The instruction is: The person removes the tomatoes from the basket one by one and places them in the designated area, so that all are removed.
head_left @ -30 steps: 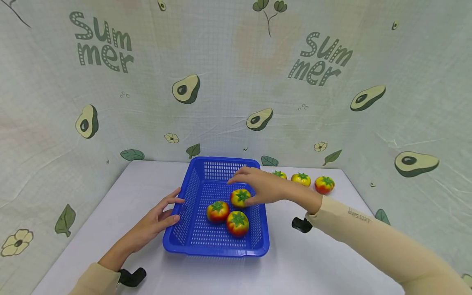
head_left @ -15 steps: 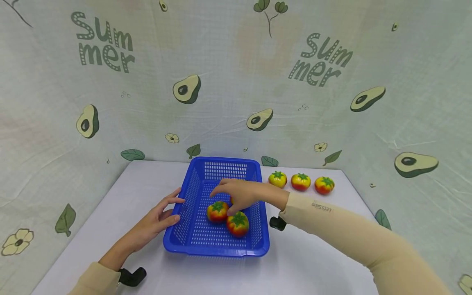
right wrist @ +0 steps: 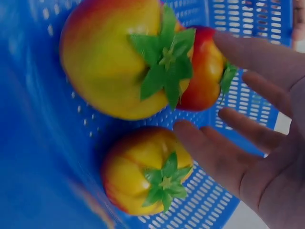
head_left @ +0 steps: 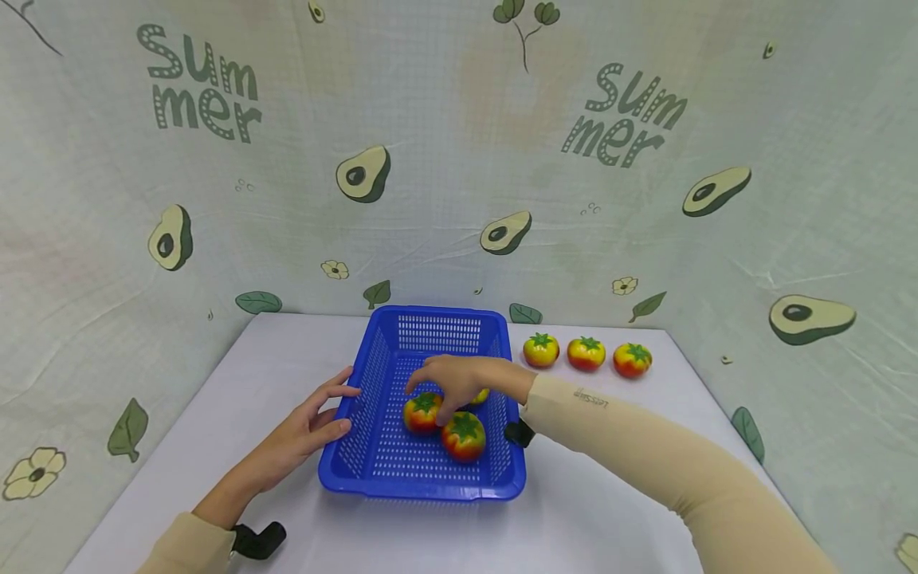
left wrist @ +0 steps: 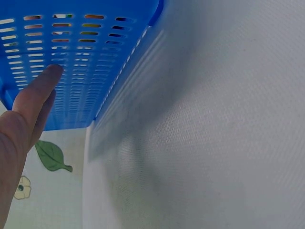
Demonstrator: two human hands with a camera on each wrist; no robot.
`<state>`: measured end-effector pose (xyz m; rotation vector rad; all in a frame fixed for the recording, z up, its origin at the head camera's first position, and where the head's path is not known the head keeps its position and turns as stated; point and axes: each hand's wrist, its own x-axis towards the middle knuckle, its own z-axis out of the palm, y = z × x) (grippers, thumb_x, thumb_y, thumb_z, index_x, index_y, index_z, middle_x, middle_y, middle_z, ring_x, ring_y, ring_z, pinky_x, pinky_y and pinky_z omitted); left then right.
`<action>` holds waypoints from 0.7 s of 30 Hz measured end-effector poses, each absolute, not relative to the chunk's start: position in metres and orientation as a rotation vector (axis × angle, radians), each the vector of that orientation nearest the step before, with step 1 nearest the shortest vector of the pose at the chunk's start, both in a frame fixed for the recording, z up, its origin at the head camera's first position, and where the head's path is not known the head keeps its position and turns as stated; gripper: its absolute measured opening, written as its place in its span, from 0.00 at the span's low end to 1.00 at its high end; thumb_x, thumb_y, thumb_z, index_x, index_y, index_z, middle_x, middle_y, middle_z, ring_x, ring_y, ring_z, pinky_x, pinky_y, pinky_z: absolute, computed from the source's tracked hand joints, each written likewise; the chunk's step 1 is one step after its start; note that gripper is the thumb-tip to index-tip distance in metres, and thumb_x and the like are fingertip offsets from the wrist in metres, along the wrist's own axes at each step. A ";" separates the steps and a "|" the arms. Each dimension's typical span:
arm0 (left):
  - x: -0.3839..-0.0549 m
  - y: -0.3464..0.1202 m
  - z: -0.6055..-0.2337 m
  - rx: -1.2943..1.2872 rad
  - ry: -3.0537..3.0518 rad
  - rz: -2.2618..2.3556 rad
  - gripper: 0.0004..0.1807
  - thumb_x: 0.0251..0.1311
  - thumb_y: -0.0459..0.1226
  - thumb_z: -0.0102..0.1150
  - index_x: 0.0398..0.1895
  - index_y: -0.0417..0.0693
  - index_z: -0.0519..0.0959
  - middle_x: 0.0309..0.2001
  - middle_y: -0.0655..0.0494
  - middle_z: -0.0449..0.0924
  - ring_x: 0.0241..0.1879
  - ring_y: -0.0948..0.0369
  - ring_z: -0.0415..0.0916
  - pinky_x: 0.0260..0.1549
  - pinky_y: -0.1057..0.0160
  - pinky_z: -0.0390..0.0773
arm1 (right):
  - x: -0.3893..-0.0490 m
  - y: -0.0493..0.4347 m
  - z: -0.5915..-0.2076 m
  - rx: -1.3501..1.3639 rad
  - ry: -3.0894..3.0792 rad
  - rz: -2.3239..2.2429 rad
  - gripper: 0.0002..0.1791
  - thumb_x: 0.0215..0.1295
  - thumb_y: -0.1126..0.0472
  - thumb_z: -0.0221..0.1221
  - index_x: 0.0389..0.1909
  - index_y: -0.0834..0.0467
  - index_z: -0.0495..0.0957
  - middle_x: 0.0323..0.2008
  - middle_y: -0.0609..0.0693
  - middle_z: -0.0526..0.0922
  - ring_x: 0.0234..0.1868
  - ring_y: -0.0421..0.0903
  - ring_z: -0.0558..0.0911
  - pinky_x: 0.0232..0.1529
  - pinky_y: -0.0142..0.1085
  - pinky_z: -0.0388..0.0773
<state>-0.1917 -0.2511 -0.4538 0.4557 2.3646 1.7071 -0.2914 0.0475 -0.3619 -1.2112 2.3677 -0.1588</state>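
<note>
A blue perforated plastic basket (head_left: 423, 489) stands on the white table, with three yellow-and-red toy fruits inside, tomato-like and topped with green leaves. My left hand (head_left: 304, 426) rests at the basket's left rim, its fingers loosely extended; in the left wrist view a finger (left wrist: 40, 90) touches the outer wall. Over the fruits reaches my right hand (head_left: 459, 381), thumb and fingers spread about the left fruit (head_left: 419, 413). Close to its thumb is the front fruit (head_left: 464, 438). The rear fruit (head_left: 480, 396) is mostly hidden behind this hand. The right wrist view shows a gap between the fingers and the reddest fruit (right wrist: 202, 78).
Three more fruits of the same kind stand in a row behind and right of the basket: one yellow (head_left: 540, 351), one in the middle (head_left: 586, 354), one on the right (head_left: 632, 361). A printed cloth backdrop (head_left: 430, 104) surrounds the table (head_left: 595, 494).
My right hand has moved left and slightly toward me, from above the rear fruit to the left fruit. The yellow fruit outside has come into full view. My left hand stays put.
</note>
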 end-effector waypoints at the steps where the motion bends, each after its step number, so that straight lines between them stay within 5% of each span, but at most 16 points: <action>1: -0.192 -0.251 -0.454 0.455 2.367 1.706 0.26 0.79 0.41 0.57 0.76 0.52 0.67 0.88 0.53 0.36 0.78 0.28 0.56 0.67 0.39 0.76 | -0.292 0.047 -0.362 -1.215 2.359 -0.155 0.35 0.66 0.56 0.74 0.73 0.47 0.75 0.69 0.52 0.76 0.68 0.50 0.75 0.70 0.49 0.76; 7: -0.192 -0.251 -0.455 0.459 2.373 1.699 0.26 0.79 0.42 0.57 0.76 0.53 0.67 0.88 0.53 0.36 0.78 0.27 0.54 0.67 0.36 0.74 | -0.293 0.040 -0.362 -1.220 2.300 -0.163 0.33 0.67 0.58 0.73 0.73 0.49 0.76 0.72 0.54 0.76 0.71 0.53 0.74 0.73 0.50 0.74; 21: -0.191 -0.252 -0.456 0.456 2.364 1.699 0.26 0.79 0.42 0.57 0.76 0.54 0.67 0.88 0.54 0.35 0.78 0.27 0.54 0.68 0.36 0.74 | -0.298 0.036 -0.374 -1.133 2.300 -0.169 0.29 0.67 0.59 0.73 0.67 0.42 0.78 0.65 0.47 0.80 0.62 0.47 0.77 0.66 0.48 0.80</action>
